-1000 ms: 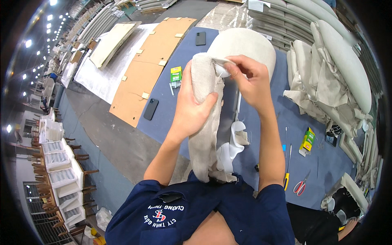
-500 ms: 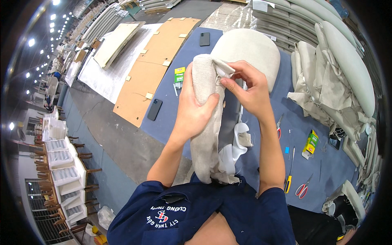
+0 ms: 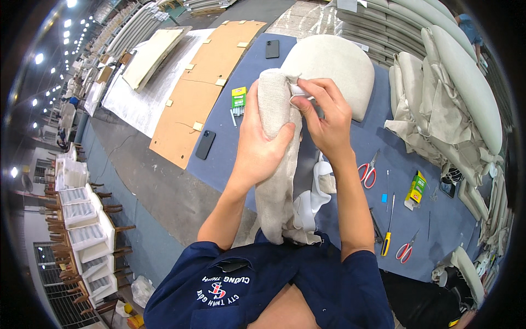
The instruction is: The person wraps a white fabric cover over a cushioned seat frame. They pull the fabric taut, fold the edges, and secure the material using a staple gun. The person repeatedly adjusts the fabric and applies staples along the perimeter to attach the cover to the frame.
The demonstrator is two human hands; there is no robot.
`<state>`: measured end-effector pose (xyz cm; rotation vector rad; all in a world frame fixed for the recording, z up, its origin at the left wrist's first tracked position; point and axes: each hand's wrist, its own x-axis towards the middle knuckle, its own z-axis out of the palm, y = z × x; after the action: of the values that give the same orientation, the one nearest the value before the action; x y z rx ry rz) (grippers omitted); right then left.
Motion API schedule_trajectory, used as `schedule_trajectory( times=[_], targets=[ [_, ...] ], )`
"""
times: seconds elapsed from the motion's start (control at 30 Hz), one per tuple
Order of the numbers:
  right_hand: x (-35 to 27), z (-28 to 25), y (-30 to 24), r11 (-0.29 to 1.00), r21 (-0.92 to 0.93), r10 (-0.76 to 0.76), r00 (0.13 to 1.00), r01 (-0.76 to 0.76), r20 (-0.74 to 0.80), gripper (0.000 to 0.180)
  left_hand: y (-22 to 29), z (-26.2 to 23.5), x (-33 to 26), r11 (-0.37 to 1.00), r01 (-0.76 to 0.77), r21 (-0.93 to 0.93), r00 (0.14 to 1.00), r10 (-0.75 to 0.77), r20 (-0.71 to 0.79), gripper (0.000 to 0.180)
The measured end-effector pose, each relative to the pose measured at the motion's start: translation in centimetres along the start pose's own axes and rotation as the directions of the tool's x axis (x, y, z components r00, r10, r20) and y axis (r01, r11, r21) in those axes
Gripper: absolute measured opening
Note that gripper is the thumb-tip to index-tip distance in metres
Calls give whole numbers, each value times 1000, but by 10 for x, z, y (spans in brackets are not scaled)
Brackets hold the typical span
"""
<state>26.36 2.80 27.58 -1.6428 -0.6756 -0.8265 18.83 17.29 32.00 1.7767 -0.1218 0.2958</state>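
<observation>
A long padded piece covered in beige fabric [image 3: 274, 101] stands on edge before my chest. My left hand [image 3: 262, 151] is wrapped round its left side, thumb lying across the near face. At the upper right corner my right hand [image 3: 329, 123] pinches the end of a white strip [image 3: 297, 90] against the loose fabric edge. Lower down, a wavy white strip [image 3: 316, 192] hangs beside the piece, with a beige scrap next to it. Behind both hands lies a rounded beige padded panel [image 3: 339, 71] on the blue-covered table [image 3: 350, 241].
Two pairs of red-handled scissors [image 3: 373, 164], a yellow-handled screwdriver [image 3: 387, 244] and a green-yellow box [image 3: 417, 189] lie on the right. Left are two dark phones [image 3: 205, 145] and another small box [image 3: 238, 97]. Beige covers [image 3: 422, 104] are piled at the right edge.
My right hand has shifted slightly left and up along the corner, and the white strip now shows between its fingers. My left hand keeps its hold. More of the far scissors is visible.
</observation>
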Motion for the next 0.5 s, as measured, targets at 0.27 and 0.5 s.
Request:
schedule_trajectory(
  times=[0.27,0.5],
  targets=[
    [-21,12,-6,994,-81,-79,994,73,-73,14,-3,-7,-2,997,-23,74,1000,24,-13,84],
    [-150,-37,69,719,90,693,700,-690,-170,12,-20,-28,-2,996,77,47,993,-73,-93,82]
  ],
)
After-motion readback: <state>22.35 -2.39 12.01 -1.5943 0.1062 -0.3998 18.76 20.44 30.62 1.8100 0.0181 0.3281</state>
